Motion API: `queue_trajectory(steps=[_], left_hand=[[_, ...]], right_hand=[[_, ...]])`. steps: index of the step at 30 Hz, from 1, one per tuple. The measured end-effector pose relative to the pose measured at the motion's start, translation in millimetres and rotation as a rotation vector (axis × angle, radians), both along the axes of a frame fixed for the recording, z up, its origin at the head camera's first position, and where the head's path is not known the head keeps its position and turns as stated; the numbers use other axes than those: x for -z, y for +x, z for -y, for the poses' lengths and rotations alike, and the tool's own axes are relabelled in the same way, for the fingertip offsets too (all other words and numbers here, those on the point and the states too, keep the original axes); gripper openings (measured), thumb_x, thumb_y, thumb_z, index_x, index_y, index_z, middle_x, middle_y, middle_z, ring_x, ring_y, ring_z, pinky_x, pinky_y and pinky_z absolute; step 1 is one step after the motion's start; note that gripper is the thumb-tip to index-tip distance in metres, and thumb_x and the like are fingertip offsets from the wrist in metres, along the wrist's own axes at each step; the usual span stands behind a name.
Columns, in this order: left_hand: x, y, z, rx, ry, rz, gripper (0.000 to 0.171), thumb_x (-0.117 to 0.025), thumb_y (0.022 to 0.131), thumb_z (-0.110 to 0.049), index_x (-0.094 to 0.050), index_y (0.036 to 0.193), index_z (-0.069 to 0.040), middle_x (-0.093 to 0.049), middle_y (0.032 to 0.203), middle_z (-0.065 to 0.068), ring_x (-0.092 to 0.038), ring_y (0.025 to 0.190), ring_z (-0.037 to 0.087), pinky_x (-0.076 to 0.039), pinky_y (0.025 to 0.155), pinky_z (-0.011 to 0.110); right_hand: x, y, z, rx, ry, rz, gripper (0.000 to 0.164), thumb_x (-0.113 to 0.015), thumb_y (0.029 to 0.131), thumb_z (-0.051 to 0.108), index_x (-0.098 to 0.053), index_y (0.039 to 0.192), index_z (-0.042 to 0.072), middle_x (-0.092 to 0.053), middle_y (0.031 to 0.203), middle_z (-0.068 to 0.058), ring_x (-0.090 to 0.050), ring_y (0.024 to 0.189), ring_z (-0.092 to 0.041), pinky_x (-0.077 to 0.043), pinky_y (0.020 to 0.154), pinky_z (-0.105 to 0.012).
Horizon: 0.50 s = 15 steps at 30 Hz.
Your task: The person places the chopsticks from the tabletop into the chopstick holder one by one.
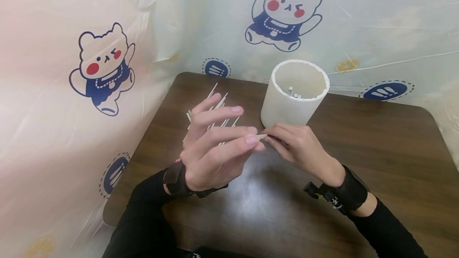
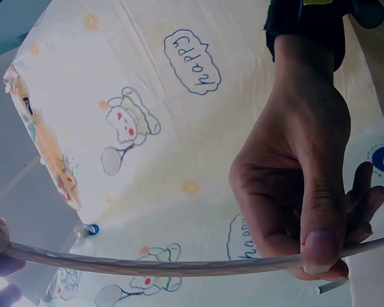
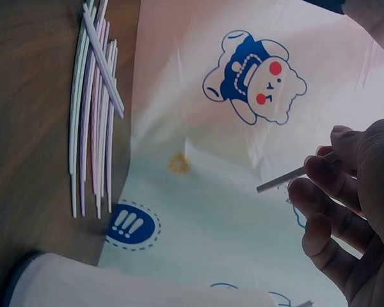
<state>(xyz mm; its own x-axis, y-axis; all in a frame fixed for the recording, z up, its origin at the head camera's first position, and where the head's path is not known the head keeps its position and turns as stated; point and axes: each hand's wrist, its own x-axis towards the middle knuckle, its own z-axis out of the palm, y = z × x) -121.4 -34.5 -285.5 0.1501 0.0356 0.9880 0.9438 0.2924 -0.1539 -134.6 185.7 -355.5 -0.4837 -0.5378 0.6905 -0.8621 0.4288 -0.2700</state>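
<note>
Between both hands runs a thin pale stick, which looks slightly bowed in the left wrist view. My left hand pinches it at the thumb and forefinger, with the other fingers spread. Facing it, my right hand grips the stick with thumb against curled fingers. The right wrist view shows a short free end of the stick poking out past the right hand. Behind the left hand lies a loose bundle of thin pale sticks, partly hidden by it in the head view.
A white, open-topped cylinder stands just behind the right hand, with a few small stick ends showing inside. The brown wooden table meets printed curtains at its back and left.
</note>
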Motion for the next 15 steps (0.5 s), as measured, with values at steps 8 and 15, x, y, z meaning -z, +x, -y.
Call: queue_trajectory(steps=[8,15], left_hand=[[-6.7,-1.0,-1.9,-0.026,-0.041,0.012,0.026,-0.086,0.077,-0.007,-0.072,0.098,-0.01,-0.08,0.092,0.008,-0.067,0.101,0.033,-0.05,0.099,0.059],[-17.0,-11.1,-17.9,-0.043,-0.072,0.122,0.028,-0.085,0.074,0.003,-0.075,0.1,-0.004,-0.079,0.099,0.012,-0.064,0.107,0.031,-0.052,0.098,0.051]], right_hand=[[-15.8,-11.5,-16.3,0.101,-0.009,-0.076,0.035,-0.055,0.104,0.031,-0.073,0.101,0.001,-0.072,0.086,-0.005,-0.058,0.067,-0.009,-0.049,0.061,-0.019],[-30.6,-26.3,-38.3,0.251,-0.086,-0.085,0.019,-0.068,0.097,0.013,-0.072,0.104,-0.004,-0.069,0.084,-0.015,-0.053,0.067,-0.015,-0.04,0.06,-0.017]])
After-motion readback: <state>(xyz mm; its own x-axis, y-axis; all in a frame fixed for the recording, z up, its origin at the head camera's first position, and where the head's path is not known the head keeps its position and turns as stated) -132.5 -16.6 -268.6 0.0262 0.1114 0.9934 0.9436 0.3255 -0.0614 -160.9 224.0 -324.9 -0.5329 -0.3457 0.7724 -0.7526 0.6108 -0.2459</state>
